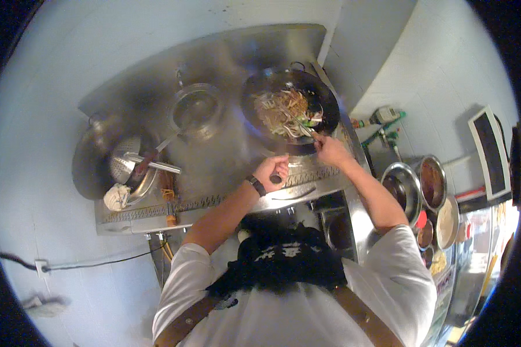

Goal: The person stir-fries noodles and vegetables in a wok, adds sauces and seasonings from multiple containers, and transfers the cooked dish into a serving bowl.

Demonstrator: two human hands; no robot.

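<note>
My left hand [272, 172] is closed around the wok's handle [276, 178], whose dark round end shows in the fist. In front of it, on the steel range, sits a dark wok [325, 93]. Pale strands like noodles or bean sprouts, with a few green pieces and a brown crumbly patch, make up the food [278, 110] inside. Over the wok's near right rim, my right hand [333, 151] grips a thin metal cooking utensil [303, 126]. Its far end reaches into the food, and the tip's shape is hidden there.
A round pot [196, 108] stands mid-range, a ladle handle [158, 146] leaning from it leftward. Further left, a second wok [84, 162] holds a perforated strainer [123, 161], near a bundled cloth [116, 198] and bamboo brush [168, 195]. Steel bowls [401, 191] and green-handled taps [386, 130] are at right.
</note>
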